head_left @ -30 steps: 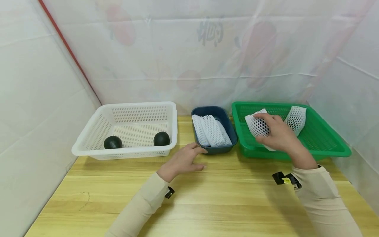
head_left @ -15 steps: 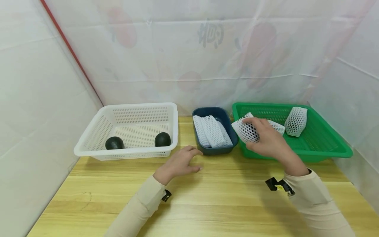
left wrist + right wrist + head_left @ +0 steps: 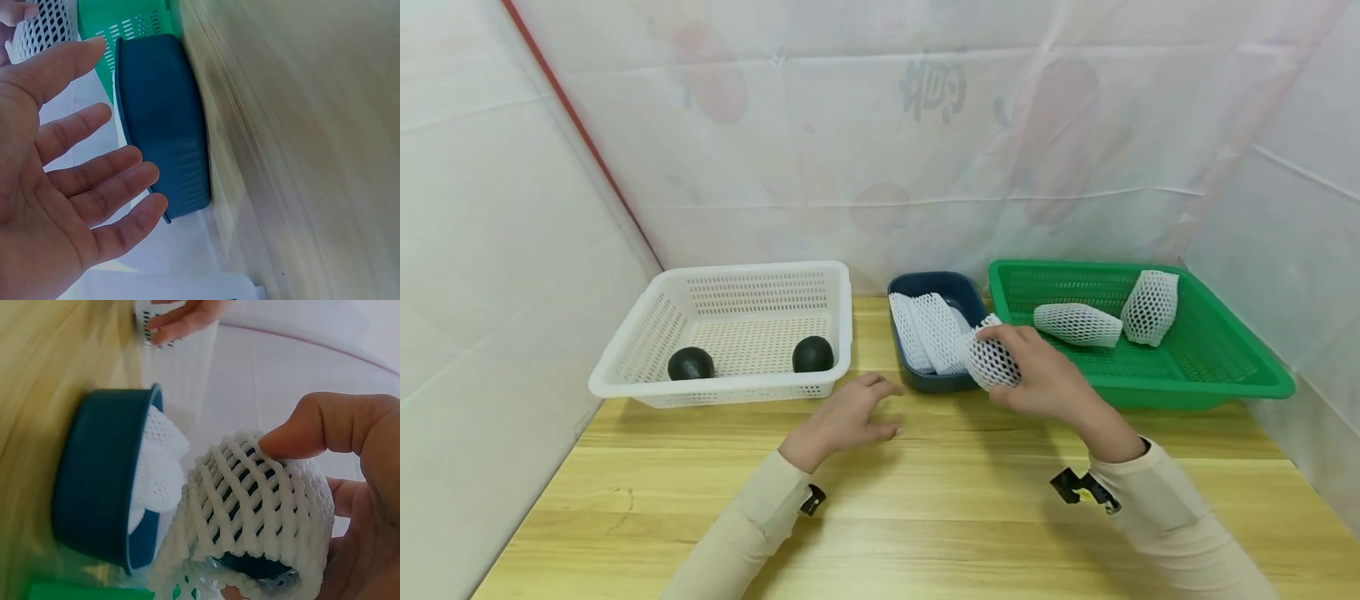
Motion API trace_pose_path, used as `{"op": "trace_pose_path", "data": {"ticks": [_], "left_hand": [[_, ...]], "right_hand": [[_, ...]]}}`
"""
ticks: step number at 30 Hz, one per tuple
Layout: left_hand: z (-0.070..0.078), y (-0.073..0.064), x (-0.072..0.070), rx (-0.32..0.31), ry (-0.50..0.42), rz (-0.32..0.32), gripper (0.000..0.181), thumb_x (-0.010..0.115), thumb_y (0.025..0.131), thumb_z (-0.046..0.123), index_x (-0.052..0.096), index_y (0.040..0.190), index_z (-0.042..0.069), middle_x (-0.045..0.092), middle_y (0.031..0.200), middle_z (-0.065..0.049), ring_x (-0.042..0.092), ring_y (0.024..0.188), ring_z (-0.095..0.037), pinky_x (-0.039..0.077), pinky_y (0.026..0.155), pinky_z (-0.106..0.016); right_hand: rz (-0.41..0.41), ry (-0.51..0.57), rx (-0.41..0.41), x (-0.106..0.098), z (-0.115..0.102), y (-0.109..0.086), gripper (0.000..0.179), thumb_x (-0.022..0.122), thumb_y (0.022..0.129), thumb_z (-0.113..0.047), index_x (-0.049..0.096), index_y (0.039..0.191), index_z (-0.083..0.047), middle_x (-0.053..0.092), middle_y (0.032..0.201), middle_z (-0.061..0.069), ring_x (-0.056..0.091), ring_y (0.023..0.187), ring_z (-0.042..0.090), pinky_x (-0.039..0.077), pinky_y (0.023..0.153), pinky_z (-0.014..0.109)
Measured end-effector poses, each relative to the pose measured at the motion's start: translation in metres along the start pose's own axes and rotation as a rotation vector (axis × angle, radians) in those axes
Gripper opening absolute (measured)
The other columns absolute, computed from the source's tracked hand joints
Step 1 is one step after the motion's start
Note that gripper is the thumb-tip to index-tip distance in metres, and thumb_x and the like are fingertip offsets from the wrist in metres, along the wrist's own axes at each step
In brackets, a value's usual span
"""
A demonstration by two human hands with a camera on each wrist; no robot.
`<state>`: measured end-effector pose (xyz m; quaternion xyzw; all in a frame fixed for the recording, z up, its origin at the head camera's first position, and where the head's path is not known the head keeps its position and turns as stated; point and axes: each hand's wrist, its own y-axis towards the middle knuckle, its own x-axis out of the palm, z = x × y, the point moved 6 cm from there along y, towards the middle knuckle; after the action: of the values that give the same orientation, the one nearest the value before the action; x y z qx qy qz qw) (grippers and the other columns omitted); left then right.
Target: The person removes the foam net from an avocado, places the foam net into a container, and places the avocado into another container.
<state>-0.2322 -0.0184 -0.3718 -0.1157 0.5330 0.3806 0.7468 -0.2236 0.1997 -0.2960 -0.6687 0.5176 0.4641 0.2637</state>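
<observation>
The table carried the green basket on the right, the white basket on the left and the blue bin between them. The left hand hung before the bin, fingers loosely spread, holding nothing. The right hand gripped the netted ball between thumb and fingers.

That ball lay between the hands, on the left hand's right, across a gap. In the head view it overlapped the bin's near right corner; whether it touched there could not be told. Its long axis was unclear, partly covered by the fingers, though the right wrist view showed dark surface through a gap in the net.

Two netted bundles lay in the green basket, flat sleeves in the bin, and two dark balls in the white basket.
</observation>
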Motion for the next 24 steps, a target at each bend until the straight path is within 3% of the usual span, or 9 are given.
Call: {"op": "trace_pose_path", "data": {"ticks": [6,11,18,24], "left_hand": [[-0.005,-0.005,-0.002,-0.007,-0.010,0.001,0.045,0.071,0.082,0.029,0.060,0.120,0.006,0.058,0.114,-0.008,0.054,0.102,-0.020,0.045,0.085,-0.034],[-0.009,-0.010,0.000,-0.036,-0.008,-0.013,0.047,0.072,0.082,0.029,0.060,0.120,0.005,0.058,0.115,-0.008,0.054,0.103,-0.021,0.046,0.085,-0.035],[-0.011,-0.015,0.000,-0.050,0.001,-0.023,0.046,0.073,0.080,0.030,0.061,0.117,0.004,0.058,0.113,-0.008,0.054,0.102,-0.021,0.046,0.084,-0.035],[-0.015,-0.021,0.000,-0.046,0.004,-0.016,0.047,0.073,0.080,0.031,0.061,0.116,0.004,0.058,0.112,-0.007,0.055,0.098,-0.020,0.046,0.083,-0.034]], "right_hand": [[-0.017,-0.015,-0.053,0.015,-0.002,0.001,0.062,0.070,0.072,-0.010,0.046,0.129,-0.019,0.042,0.126,0.022,0.053,0.096,0.035,0.046,0.070,0.049],[-0.061,0.010,-0.177,0.027,-0.005,0.003,0.062,0.070,0.070,-0.006,0.049,0.127,-0.018,0.044,0.125,0.018,0.052,0.095,0.029,0.045,0.069,0.042],[-0.149,0.050,-0.350,0.052,-0.008,0.004,0.061,0.065,0.067,-0.003,0.050,0.125,-0.016,0.045,0.120,0.005,0.045,0.103,0.018,0.043,0.079,0.037],[-0.180,0.030,-0.391,0.067,-0.010,0.007,0.062,0.066,0.066,-0.003,0.050,0.125,-0.016,0.046,0.120,0.003,0.045,0.105,0.017,0.043,0.083,0.037]]}}
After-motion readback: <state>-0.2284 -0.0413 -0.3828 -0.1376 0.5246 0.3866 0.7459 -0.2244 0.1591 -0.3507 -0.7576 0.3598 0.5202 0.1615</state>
